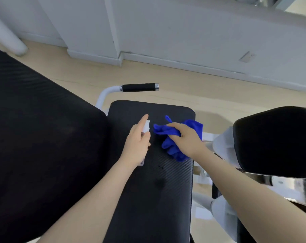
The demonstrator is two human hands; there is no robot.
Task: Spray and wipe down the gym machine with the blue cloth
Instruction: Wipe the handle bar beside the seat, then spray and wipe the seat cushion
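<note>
2 bare forearms reach forward over a long black pad (159, 190) with a fine ribbed weave; dark wet spots dot its middle. The left hand (137, 146) has its fingers wrapped around a small clear sprayer (146, 128), the index finger stretched over the white nozzle. Just beside it, the right hand (185, 137) presses a bunched blue cloth (171, 148) onto the pad, fingers clamped on the fabric, which spills out both ahead of and behind the palm. To the left a bigger black pad (40, 137) slopes up beside the first 1, hiding the floor there. To the right a rounded black cushion (275, 142) sits on white frame parts (222, 142), covering part of the right arm's side of the machine. Beyond the pad's far edge a white tube curves up to a black handle (139, 87) with metal collars. Farther off lies a pale wood floor (201, 85), then white wall panels (166, 28) with a baseboard, a white pipe (6, 37) at the far left and a small wall plate (247, 57) at the right
</note>
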